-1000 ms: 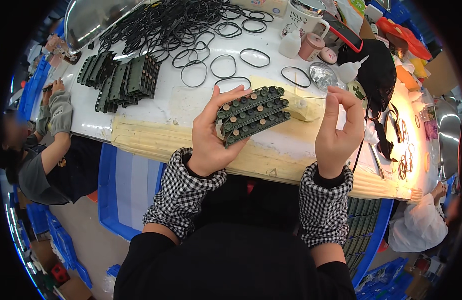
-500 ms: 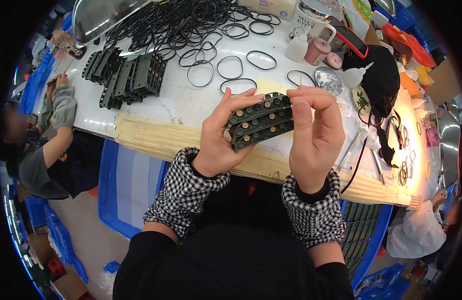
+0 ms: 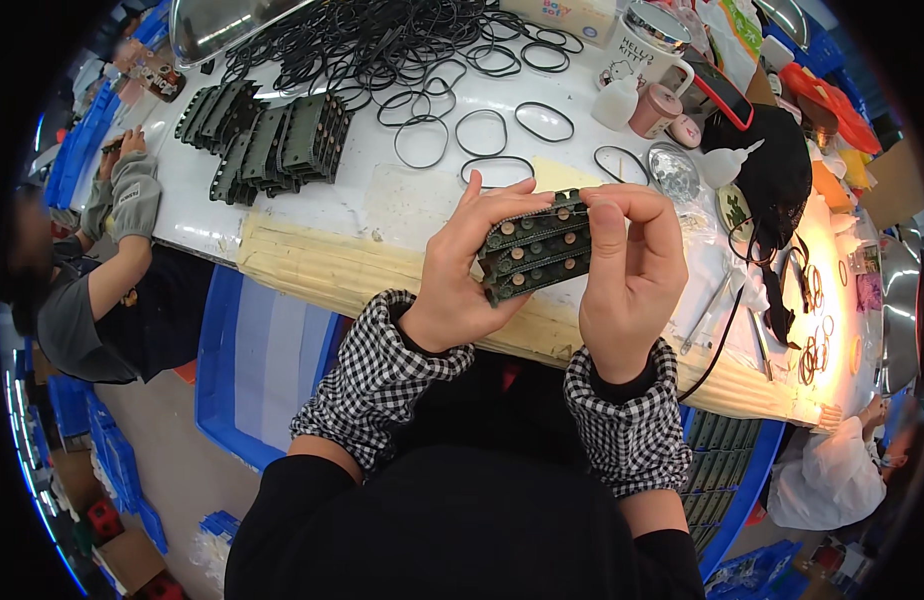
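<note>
Above the table's near edge, a stack of dark green strips with round brass-coloured studs (image 3: 538,250) is held between my hands. My left hand (image 3: 450,275) wraps its left side, fingers along the top and palm underneath. At the other end my right hand (image 3: 630,285) pinches the stack's upper right corner between thumb and fingers; the thumb hides part of that end. To the left on the table lie two groups of similar studded strips (image 3: 300,140). Black rubber bands (image 3: 482,133) are scattered beyond my hands, in front of a big tangled heap of them (image 3: 352,45).
A white mug (image 3: 642,50), small bottles and a red-edged phone (image 3: 725,98) crowd the far right. Tweezers (image 3: 760,345) lie by a bright lamp glow. Blue bins (image 3: 217,375) stand below the table edge. Co-workers sit left (image 3: 102,280) and right (image 3: 832,480).
The view has shifted slightly, so the table's contents appear farther right. My left hand and the stack have moved a little rightward, closer to my right hand. Both hands keep their hold.
</note>
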Available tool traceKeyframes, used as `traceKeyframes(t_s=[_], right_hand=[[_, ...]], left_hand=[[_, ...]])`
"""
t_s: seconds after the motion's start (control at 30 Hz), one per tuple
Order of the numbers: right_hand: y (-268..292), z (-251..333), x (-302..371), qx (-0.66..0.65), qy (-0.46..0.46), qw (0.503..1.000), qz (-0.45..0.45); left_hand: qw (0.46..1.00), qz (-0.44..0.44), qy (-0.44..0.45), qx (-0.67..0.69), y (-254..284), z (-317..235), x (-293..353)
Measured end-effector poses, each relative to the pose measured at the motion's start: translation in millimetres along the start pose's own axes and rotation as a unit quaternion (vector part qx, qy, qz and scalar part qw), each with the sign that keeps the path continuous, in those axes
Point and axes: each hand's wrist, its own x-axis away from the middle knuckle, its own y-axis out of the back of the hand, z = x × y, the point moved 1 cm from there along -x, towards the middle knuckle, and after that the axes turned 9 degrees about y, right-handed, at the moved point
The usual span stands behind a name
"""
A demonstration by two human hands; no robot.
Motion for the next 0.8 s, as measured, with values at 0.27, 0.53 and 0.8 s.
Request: traceKeyframes(t_s=[0.27,0.53,0.8], right_hand=[[8,3,-3,-0.028,-0.028,0.998,-0.041],[62,-16,-15,0.402,0.147,0.904,0.007],[55,-2,-8,0.359,0.134,0.923,-0.032]], left_hand=[[1.0,0.005,0.001,0.003,0,2,0],[0.999,-0.013,0.013,0.032,1,5,2],[0.999,-0.011,0.02,0.048,0,5,1]])
